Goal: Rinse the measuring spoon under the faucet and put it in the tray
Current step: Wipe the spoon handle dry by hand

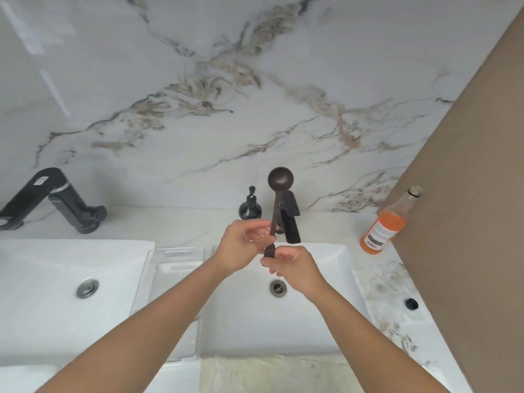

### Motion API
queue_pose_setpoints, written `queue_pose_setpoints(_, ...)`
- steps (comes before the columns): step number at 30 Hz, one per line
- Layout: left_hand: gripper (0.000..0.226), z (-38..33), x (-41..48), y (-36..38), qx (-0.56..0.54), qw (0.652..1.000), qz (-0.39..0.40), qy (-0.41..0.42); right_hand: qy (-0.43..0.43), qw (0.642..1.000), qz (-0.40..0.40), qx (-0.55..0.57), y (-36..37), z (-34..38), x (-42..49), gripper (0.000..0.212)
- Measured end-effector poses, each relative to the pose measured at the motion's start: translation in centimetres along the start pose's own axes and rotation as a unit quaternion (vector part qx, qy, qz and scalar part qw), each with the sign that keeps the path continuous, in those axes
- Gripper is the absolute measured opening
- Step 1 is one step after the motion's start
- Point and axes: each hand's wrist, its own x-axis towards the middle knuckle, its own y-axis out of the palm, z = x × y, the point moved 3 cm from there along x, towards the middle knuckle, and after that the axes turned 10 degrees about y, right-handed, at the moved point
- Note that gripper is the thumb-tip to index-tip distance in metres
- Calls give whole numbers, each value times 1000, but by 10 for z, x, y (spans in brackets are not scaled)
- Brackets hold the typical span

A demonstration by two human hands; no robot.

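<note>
Both bare arms reach in over the right-hand sink (334, 313). The measuring spoon (276, 205), dark brown, stands nearly upright above the basin, round bowl at top, handle end down. Left hand (241, 245) pinches the handle about midway, fingers curled around it. Right hand (292, 268) grips the flat bottom end of the handle from below. So both hands are closed on the same spoon, close together, almost touching.

Black faucet (290, 219) stands just behind the spoon; whether water runs, cannot tell. Clear plastic tray (173, 268) lies on the counter between the two sinks, just left of the hands. Dark soap dispenser (250, 207) left of the faucet. Bottle of orange liquid (385, 225) on the counter at right. Second black faucet (54, 199) far left
</note>
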Motion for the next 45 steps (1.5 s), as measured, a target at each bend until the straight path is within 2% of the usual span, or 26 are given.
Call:
queue_pose_setpoints(2, 37, -1, -6, -25, -8, 1000, -23, -10, -7, 1000, 27, -5, 23, 13, 5, 18)
queue_pose_setpoints(8, 27, 13, -46, -110, 23, 992, -92, -80, 4, 989, 145, -18, 112, 27, 10, 21)
queue_pose_setpoints(11, 20, 31, -71, -139, 47, 984, -98, -144, 48, 980, 191, -22, 155, 15, 6, 10)
queue_pose_setpoints(14, 19, 55, -93, -154, 65, 971, -92, -211, 123, 970, 209, -26, 189, -7, 1, 8)
queue_pose_setpoints(18, 19, 89, -108, -160, 81, 951, -64, -292, 209, 957, 198, -32, 213, -34, -2, 25)
queue_pose_setpoints(21, 12, 112, -109, -160, 90, 935, -28, -341, 258, 951, 165, -48, 220, -45, 0, 28)
queue_pose_setpoints(25, 9, 134, -105, -155, 132, 914, 20, -382, 282, 943, 135, -117, 230, -49, 6, 22)
queue_pose_setpoints(28, 23, 147, -100, -155, 145, 896, 45, -418, 276, 931, 115, -209, 239, -45, 9, 26)
queue_pose_setpoints(31, 30, 154, -95, -154, 170, 885, 68, -428, 256, 929, 103, -247, 248, -46, 10, 21)
queue_pose_setpoints(36, 29, 161, -93, -151, 223, 871, 86, -430, 263, 920, 107, -271, 256, -52, 12, 17)
queue_pose_setpoints(39, 24, 166, -93, -150, 240, 863, 85, -435, 279, 907, 119, -291, 259, -53, 15, 28)
queue_pose_setpoints(42, 9, 165, -94, -151, 272, 855, 87, -433, 295, 897, 137, -299, 263, -54, 16, 31)
queue_pose_setpoints(45, 18, 169, -95, -150, 288, 848, 87, -437, 305, 891, 152, -299, 264, -54, 16, 32)
